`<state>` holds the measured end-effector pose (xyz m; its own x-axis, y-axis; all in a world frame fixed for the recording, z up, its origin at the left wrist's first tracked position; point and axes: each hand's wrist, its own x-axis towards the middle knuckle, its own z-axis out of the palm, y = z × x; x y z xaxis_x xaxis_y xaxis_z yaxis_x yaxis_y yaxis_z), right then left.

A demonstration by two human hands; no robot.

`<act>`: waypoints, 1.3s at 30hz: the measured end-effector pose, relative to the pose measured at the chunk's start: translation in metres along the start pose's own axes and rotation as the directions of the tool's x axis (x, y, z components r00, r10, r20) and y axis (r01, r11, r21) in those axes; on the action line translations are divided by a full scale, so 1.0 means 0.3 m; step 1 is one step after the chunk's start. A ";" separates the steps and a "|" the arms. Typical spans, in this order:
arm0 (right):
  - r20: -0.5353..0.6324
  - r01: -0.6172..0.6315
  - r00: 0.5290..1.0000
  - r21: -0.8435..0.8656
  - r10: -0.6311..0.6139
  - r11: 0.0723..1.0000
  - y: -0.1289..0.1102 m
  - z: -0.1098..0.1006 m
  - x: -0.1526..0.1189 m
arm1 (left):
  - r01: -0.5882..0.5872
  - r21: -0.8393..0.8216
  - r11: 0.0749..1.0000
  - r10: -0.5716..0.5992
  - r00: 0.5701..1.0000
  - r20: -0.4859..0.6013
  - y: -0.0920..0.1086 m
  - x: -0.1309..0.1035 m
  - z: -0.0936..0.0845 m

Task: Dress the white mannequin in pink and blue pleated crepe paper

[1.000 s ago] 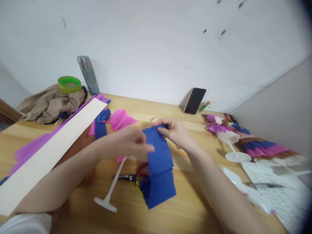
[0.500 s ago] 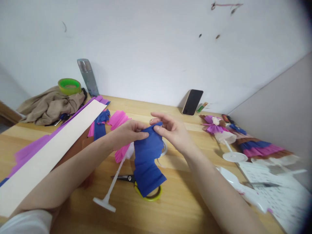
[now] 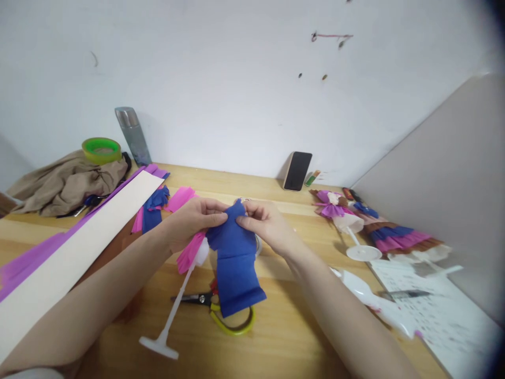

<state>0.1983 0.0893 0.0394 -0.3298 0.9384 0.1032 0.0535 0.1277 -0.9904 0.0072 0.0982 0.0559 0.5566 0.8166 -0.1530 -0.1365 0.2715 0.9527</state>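
A strip of blue crepe paper [image 3: 236, 263] hangs between my hands over the table. My left hand [image 3: 199, 218] pinches its upper left edge between thumb and fingers. With thumb and forefinger, my right hand [image 3: 264, 223] grips the upper right edge, where the paper is bunched. Under the strip lie scissors [image 3: 234, 330] with yellow handles and dark blades, partly covered. Just left of them a white plastic stand [image 3: 169, 321] leans, with pink crepe paper [image 3: 191, 252] at its upper end. A roll of tape [image 3: 258, 245] is mostly hidden behind the blue strip.
A long cream board [image 3: 90, 237] lies at left over purple and brown paper. Behind it are a brown cloth [image 3: 71, 184], a green tape roll [image 3: 101, 151] and a bottle [image 3: 134, 136]. At right are a phone [image 3: 298, 171], layered paper skirts [image 3: 402, 237], a white glue gun [image 3: 374, 302] and a written sheet [image 3: 453, 326].
My right fingers have closed in on the top edge, and the hands sit nearer together. The blue strip hangs straighter. The whole view has shifted slightly.
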 end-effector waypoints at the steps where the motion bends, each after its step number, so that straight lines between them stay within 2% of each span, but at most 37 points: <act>1: -0.004 -0.003 1.000 0.022 0.003 1.000 0.001 -0.001 0.001 | -0.004 -0.009 1.000 0.004 1.000 -0.004 -0.001 0.003 -0.002; 7: -0.074 -0.032 0.996 0.126 0.042 0.991 0.008 0.002 0.006 | -0.058 0.022 0.998 0.059 0.994 -0.094 -0.017 0.018 -0.019; 12: -0.100 -0.001 0.995 0.053 0.007 0.999 0.010 0.025 0.004 | -0.082 0.083 0.993 0.094 0.984 -0.153 -0.034 0.020 -0.005; 16: -0.118 0.024 0.993 0.011 -0.022 1.000 0.001 0.033 -0.001 | -0.132 0.225 0.965 0.183 0.958 -0.222 -0.040 0.018 0.010; 18: -0.124 0.058 0.991 0.038 -0.053 0.998 -0.002 0.031 -0.003 | -0.182 0.334 0.925 0.261 0.943 -0.207 -0.041 0.016 0.011; 22: -0.168 0.125 0.980 0.079 -0.110 0.989 0.000 0.021 -0.001 | -0.284 0.546 0.788 0.401 0.910 -0.107 -0.034 0.005 0.011; 25: -0.167 0.101 0.982 0.078 -0.087 0.992 0.005 0.014 0.001 | -0.277 0.460 0.844 0.345 0.936 -0.070 -0.018 0.000 0.015; 27: -0.218 0.095 0.973 0.088 -0.073 0.992 0.004 0.010 0.001 | -0.236 0.373 0.898 0.280 0.958 -0.068 -0.006 0.001 0.015; 29: -0.259 0.093 0.964 0.109 -0.062 0.990 0.000 0.007 0.001 | -0.200 0.310 0.929 0.241 0.966 -0.098 0.003 0.002 0.012; 33: -0.246 0.090 0.968 0.128 -0.056 0.988 -0.013 0.009 -0.001 | -0.149 0.213 0.966 0.184 0.971 -0.156 0.010 0.002 0.007; 36: -0.259 0.099 0.964 0.135 -0.061 0.986 -0.015 0.012 -0.002 | -0.132 0.224 0.966 0.165 0.977 -0.135 0.011 -0.002 0.009; 39: -0.281 0.081 0.959 0.182 -0.027 0.980 -0.006 0.014 0.001 | -0.151 0.281 0.948 0.198 0.969 -0.146 0.013 -0.005 0.012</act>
<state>0.1942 0.0879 0.0407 -0.0532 0.9869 0.1520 -0.1459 0.1429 -0.9789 0.0087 0.0963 0.0608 0.3928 0.9196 0.0018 0.0167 -0.0091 0.9998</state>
